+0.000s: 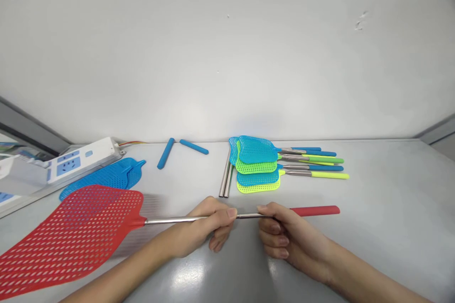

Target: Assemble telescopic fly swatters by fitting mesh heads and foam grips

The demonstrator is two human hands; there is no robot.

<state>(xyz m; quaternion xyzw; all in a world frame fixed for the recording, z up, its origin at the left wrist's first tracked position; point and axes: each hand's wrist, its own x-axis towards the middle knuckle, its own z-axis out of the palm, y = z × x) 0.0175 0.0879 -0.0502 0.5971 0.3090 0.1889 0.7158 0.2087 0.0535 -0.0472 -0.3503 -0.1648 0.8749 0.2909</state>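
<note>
Between both hands I hold a red fly swatter with a metal telescopic rod, its perforated head reaching out to the lower left. My left hand pinches the rod near its middle. To the right, my right hand grips the rod close to the red handle, which sticks out beyond it. A short stretch of bare rod shows between the two hands. Just behind them lies a stack of blue and green fly swatters, handles to the right. Two loose metal rods rest beside that stack.
Two blue handle grips lie near the wall. At the left are blue swatter heads, partly behind the red one, and a white power strip with plugs in it. A pale wall bounds the grey table at the back.
</note>
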